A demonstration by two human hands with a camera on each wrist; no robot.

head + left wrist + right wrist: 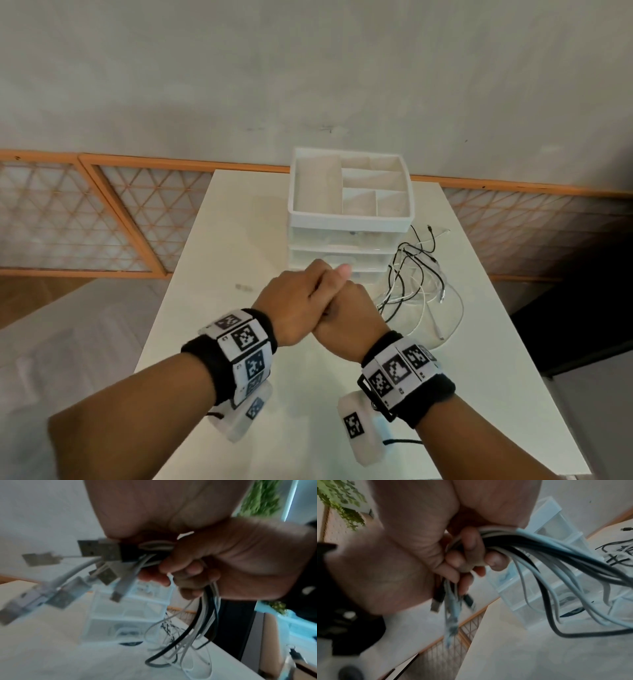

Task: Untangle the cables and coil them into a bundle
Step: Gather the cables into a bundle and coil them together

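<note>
Above the table (212,342), two hands' fingers (175,566) clutch several uncounted cables (202,615) together.

Both forearms reach fwd, wrists close together, each w/ a black band carrying black-and-white square markers. Left hand (297,301) laid over right hand (352,315), knuckles up, thumb tip poking out on top. Right hand fingers (173,566) curled tight round the bundle of black and white cables (205,609); left fingers (471,550) wrapped round same bundle.
</note>
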